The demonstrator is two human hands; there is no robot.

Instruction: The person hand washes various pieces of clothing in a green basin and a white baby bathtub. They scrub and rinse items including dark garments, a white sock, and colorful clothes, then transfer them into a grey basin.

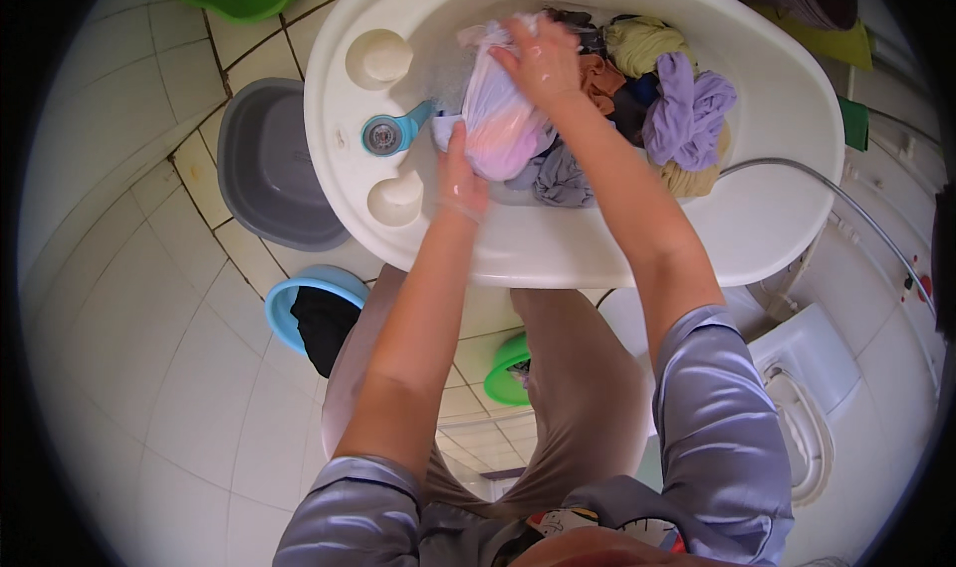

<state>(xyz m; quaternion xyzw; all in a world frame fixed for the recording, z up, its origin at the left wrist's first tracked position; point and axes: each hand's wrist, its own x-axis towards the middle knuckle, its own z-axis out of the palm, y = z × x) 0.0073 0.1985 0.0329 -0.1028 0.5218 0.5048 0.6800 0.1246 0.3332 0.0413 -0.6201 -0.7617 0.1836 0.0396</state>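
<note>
My right hand (544, 63) is on the upper end of a wet, pale, thin-fabric bundle (502, 138), its fingers bent into the cloth. Pink and orange tones show through the white fabric. At the bundle's lower left edge, my left hand (459, 179) holds its side; part of the grip is hidden. The bundle is over water in a white plastic bathtub (567, 257). To its right lie a lavender garment (687, 111), a yellow-green cloth (642, 44), a rust-brown cloth (600, 82) and a grey cloth (564, 179).
A blue fitting with a round dial (385, 135) is on the tub's left end. A metal hose (806, 167) crosses its right rim. A grey basin (261, 167), a blue basin (280, 309) with black cloth and a green basin (504, 388) stand on the tiled floor.
</note>
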